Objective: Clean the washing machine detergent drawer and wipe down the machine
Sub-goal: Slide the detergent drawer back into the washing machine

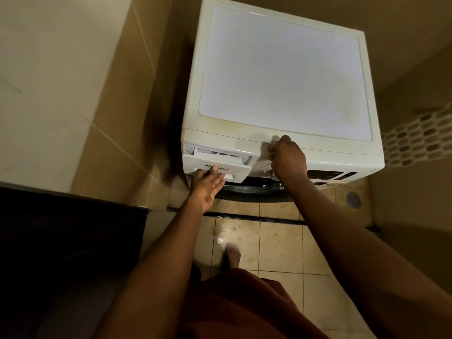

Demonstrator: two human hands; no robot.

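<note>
A white front-loading washing machine (283, 77) fills the upper middle of the head view. Its detergent drawer (220, 165) at the front left is pulled partly out, showing its compartments. My left hand (208, 185) holds the drawer front, palm up, with fingers in the handle recess and the thumb on the drawer's face. My right hand (287, 159) presses with curled fingers on the front top edge of the machine, just above the control dial, which it mostly hides.
A tiled wall and a white ledge (56, 77) stand close on the left. The floor tiles (276, 243) in front of the machine are wet. A floor drain (353, 199) lies at the right. My foot (232, 255) is below the machine door.
</note>
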